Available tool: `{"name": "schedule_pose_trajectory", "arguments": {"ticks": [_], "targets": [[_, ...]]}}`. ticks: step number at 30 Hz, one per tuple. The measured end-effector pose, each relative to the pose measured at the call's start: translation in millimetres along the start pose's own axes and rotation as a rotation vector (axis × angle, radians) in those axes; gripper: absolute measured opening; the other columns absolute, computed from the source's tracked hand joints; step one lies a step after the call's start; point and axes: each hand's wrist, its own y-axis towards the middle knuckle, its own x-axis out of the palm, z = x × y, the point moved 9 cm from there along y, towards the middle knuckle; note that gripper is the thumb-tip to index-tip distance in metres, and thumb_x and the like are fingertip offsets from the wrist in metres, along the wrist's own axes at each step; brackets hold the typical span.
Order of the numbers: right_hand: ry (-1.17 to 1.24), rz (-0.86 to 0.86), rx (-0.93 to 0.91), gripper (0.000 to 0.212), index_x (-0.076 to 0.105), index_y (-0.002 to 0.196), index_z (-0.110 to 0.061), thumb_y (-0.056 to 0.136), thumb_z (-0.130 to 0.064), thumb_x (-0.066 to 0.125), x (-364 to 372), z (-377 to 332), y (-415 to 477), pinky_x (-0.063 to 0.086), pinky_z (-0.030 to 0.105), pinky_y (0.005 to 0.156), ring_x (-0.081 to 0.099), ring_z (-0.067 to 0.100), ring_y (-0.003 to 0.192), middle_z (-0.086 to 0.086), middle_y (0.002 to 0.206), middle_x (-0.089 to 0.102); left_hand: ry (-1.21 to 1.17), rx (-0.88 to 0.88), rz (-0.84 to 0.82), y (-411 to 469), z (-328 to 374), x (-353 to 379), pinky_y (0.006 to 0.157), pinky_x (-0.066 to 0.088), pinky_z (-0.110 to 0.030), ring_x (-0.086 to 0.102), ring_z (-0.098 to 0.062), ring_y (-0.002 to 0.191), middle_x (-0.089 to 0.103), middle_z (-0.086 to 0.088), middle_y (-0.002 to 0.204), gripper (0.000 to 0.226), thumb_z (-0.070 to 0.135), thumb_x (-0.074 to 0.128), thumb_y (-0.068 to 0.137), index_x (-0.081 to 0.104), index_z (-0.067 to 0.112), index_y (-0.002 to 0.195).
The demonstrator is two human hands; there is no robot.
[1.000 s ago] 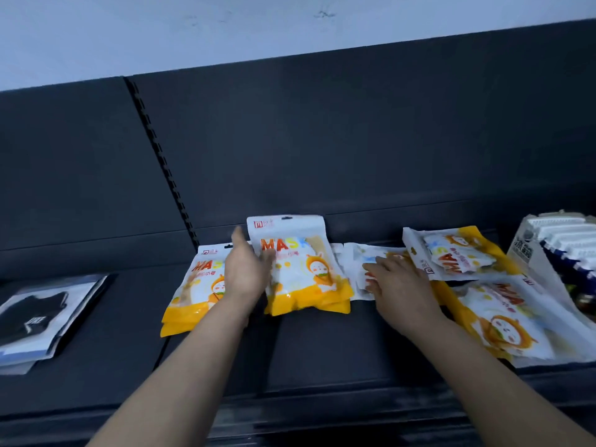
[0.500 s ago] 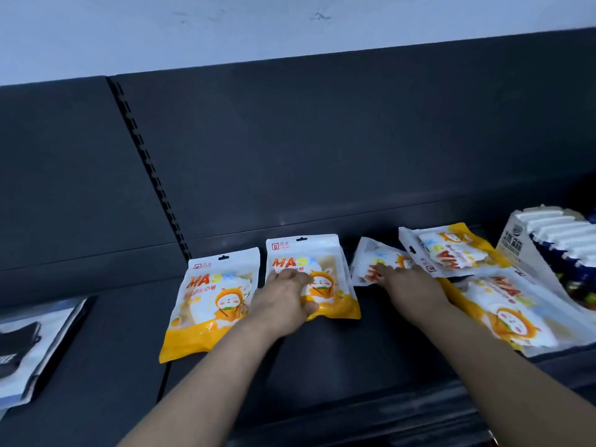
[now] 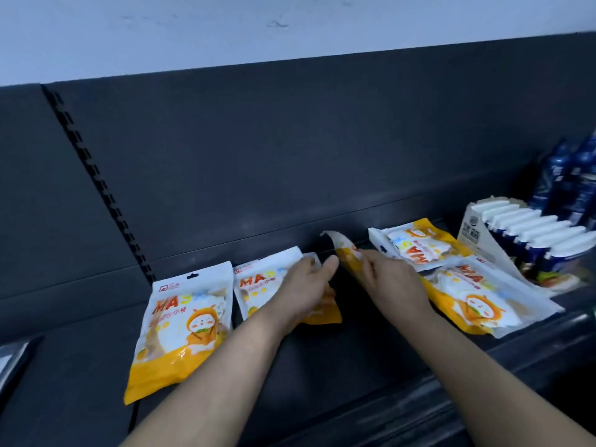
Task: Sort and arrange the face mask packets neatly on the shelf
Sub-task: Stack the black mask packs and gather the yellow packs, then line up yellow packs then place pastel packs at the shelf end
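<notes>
Orange-and-white face mask packets lie on a dark shelf. One packet lies flat at the left. Beside it a second packet lies under my left hand, which rests on it with fingers spread. My right hand pinches a third packet and holds it tilted up on edge above the shelf. Two more packets lie at the right, one at the back and one in front.
A white carton of blue-and-white items stands at the far right, with dark blue bottles behind it. A pale flat package shows at the left edge. A slotted upright runs up the dark back panel.
My right hand has lifted the third packet off the shelf and turned it on edge. My left hand has slid right across the second packet. The view has shifted right.
</notes>
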Motion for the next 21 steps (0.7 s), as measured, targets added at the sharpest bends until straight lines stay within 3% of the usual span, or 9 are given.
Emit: {"name": "schedule_pose_trajectory", "arguments": {"ticks": [2,4,6,8,11,13,17,21], "targets": [[0.228,-0.108,-0.041,0.028,0.064,0.111,-0.026,0.099,-0.036,0.040,1.9,-4.2,0.5,0.042,0.028,0.065,0.065,0.020,0.086,0.002,0.090,0.071,-0.168,-0.032,-0.012,4.0,2.8,21.6,0.080,0.055,-0.039,0.069,-0.021,0.089,0.069,-0.004,0.104,0.046,0.054,0.056,0.088,0.058,0.013,0.107],[0.275,-0.197,-0.047,0.028,0.063,0.112,-0.026,0.100,-0.035,0.039,3.3,7.0,-1.8,0.046,0.029,0.075,0.063,0.018,0.097,-0.001,0.102,0.070,-0.195,-0.013,0.140,13.1,5.2,24.6,0.077,0.058,-0.039,0.071,-0.031,0.086,0.072,-0.014,0.093,0.040,0.046,0.063,0.084,0.064,0.007,0.096],[0.137,-0.132,0.024,0.030,0.060,0.122,-0.028,0.099,-0.033,0.042,-11.7,43.9,-1.8,0.048,0.034,0.083,0.061,0.021,0.106,-0.001,0.114,0.068,-0.135,-0.031,0.294,20.8,2.5,21.7,0.068,0.061,-0.046,0.071,-0.031,0.075,0.072,-0.018,0.088,0.029,0.032,0.067,0.081,0.061,0.006,0.093],[-0.100,-0.109,0.128,0.032,0.057,0.126,-0.030,0.096,-0.032,0.045,-28.5,87.1,-6.9,0.049,0.036,0.082,0.059,0.024,0.108,0.000,0.117,0.067,-0.043,-0.061,0.380,24.8,3.7,19.9,0.066,0.060,-0.046,0.070,-0.032,0.075,0.069,-0.018,0.094,0.034,0.021,0.063,0.078,0.049,0.004,0.105],[-0.371,-0.328,0.289,0.043,0.048,0.132,-0.029,0.095,-0.048,0.038,-29.0,147.8,-22.3,0.042,0.039,0.094,0.050,0.023,0.121,0.001,0.133,0.055,0.181,-0.022,0.503,20.0,25.6,17.0,0.077,0.050,-0.036,0.062,-0.037,0.096,0.065,-0.015,0.101,0.045,0.013,0.056,0.081,0.041,0.002,0.122],[-0.349,-0.464,0.339,0.052,0.040,0.138,-0.030,0.093,-0.057,0.034,-18.8,166.4,-32.3,0.038,0.042,0.097,0.044,0.024,0.127,0.001,0.143,0.044,0.276,0.021,0.591,11.9,47.3,12.2,0.076,0.045,-0.036,0.059,-0.037,0.101,0.065,-0.010,0.102,0.046,0.015,0.052,0.087,0.040,0.008,0.130],[-0.211,-0.538,0.161,0.053,0.034,0.142,-0.036,0.093,-0.057,0.037,-3.5,149.1,-34.1,0.037,0.041,0.102,0.037,0.021,0.134,-0.005,0.151,0.033,0.387,0.084,0.724,2.8,79.1,0.7,0.081,0.042,-0.036,0.056,-0.034,0.113,0.064,-0.009,0.121,0.044,0.015,0.044,0.091,0.047,0.016,0.135],[-0.037,-0.616,0.033,0.042,0.040,0.135,-0.036,0.093,-0.037,0.044,5.0,127.0,-35.7,0.038,0.034,0.097,0.046,0.019,0.122,-0.005,0.142,0.042,0.270,0.028,0.680,11.6,59.2,-8.3,0.081,0.053,-0.039,0.064,-0.030,0.099,0.070,-0.001,0.105,0.038,0.014,0.048,0.084,0.060,0.023,0.119]]}}
